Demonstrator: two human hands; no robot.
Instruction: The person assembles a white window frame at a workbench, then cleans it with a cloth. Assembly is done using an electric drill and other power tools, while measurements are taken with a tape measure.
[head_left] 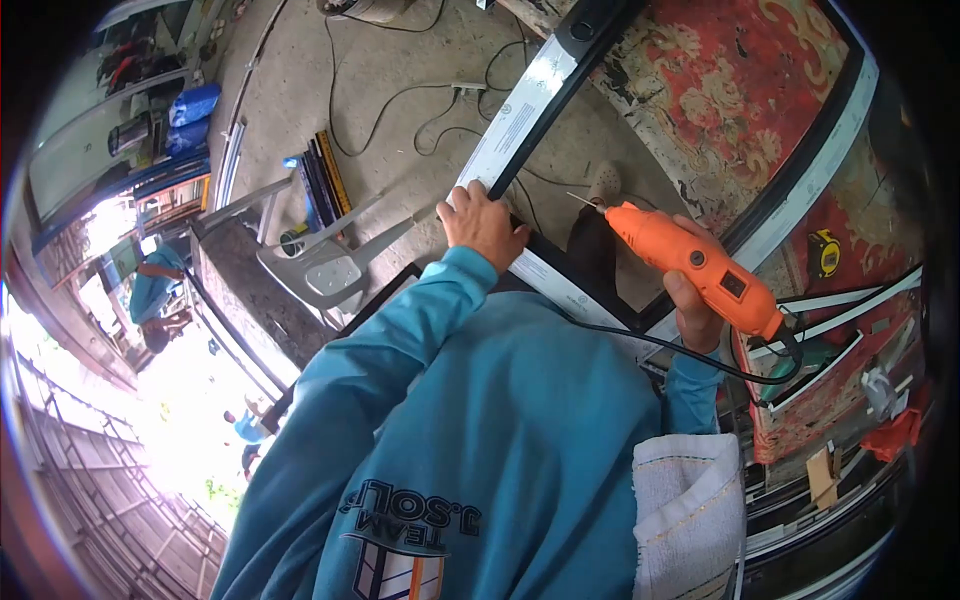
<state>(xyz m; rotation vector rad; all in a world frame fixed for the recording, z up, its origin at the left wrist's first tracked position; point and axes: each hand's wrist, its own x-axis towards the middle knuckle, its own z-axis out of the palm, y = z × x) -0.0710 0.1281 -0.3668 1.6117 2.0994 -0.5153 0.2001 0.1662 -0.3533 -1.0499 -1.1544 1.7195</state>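
Observation:
My right hand (695,300) is wrapped round an orange rotary tool (690,262), whose thin bit points left, apart from the frame. A black cord runs from the tool's rear end across my body. My left hand (483,228) grips a corner region of a dark frame (515,120) with white protective film on its bars, fingers over the top edge and thumb to the right. One frame bar (575,290) lies across my lap, and another bar (815,180) extends to the upper right. Part of the right hand's fingers is hidden behind the tool.
A red patterned cloth (730,110) covers a worn surface at upper right, with a yellow tape measure (824,253) on it. A plastic chair (320,270) stands at left. Cords and a power strip (468,87) lie on the concrete floor. Other people (155,290) are in the background.

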